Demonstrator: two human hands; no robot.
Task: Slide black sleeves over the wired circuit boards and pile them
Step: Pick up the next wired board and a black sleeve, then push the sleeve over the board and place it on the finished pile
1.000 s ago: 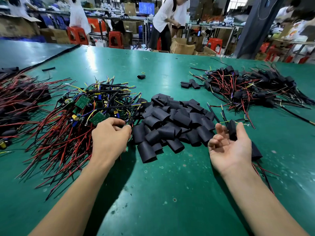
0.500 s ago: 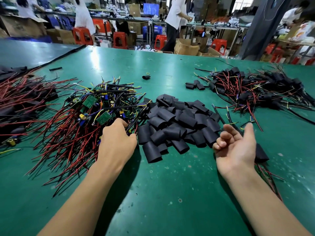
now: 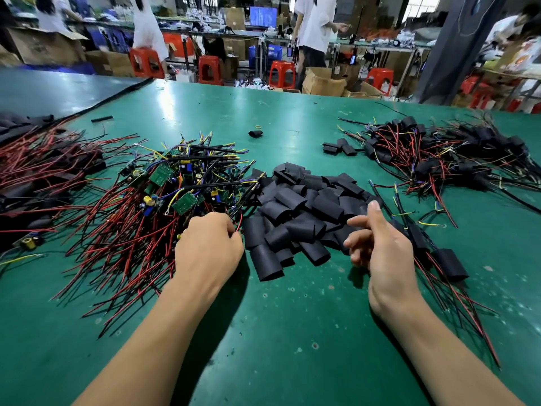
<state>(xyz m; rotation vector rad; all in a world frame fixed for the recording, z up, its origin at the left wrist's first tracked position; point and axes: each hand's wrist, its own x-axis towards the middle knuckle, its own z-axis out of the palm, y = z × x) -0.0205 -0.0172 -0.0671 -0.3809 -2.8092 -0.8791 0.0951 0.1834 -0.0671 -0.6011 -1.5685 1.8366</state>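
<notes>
- Green table (image 3: 292, 332): work surface.
- Left hand (image 3: 209, 250): fingers curled, pinching red and black leads at the near edge of the wired circuit boards (image 3: 175, 183).
- Right hand (image 3: 380, 250): thumb raised, fingers loosely curled, holding nothing, beside the heap of black sleeves (image 3: 301, 206).
- Sleeved board (image 3: 449, 265): lying just right of that hand.
- Sleeved pile (image 3: 439, 159): farther right.
- Red stools (image 3: 209, 70): beyond the table.

- green table (image 3: 292, 332) w/ small pale specks; a 2nd, darker top (image 3: 44, 89) butts it at far L
- yellow rubber band (image 3: 258, 127) on the table, far centre
- red stools (image 3: 209, 70) in a row beyond far edge; cardboard boxes (image 3: 323, 80) on floor near them
- blue crates (image 3: 265, 54); lit blue screen (image 3: 263, 16) at back
- person in white top (image 3: 314, 24) standing by benches
- dark pillar (image 3: 448, 48) far R
</notes>
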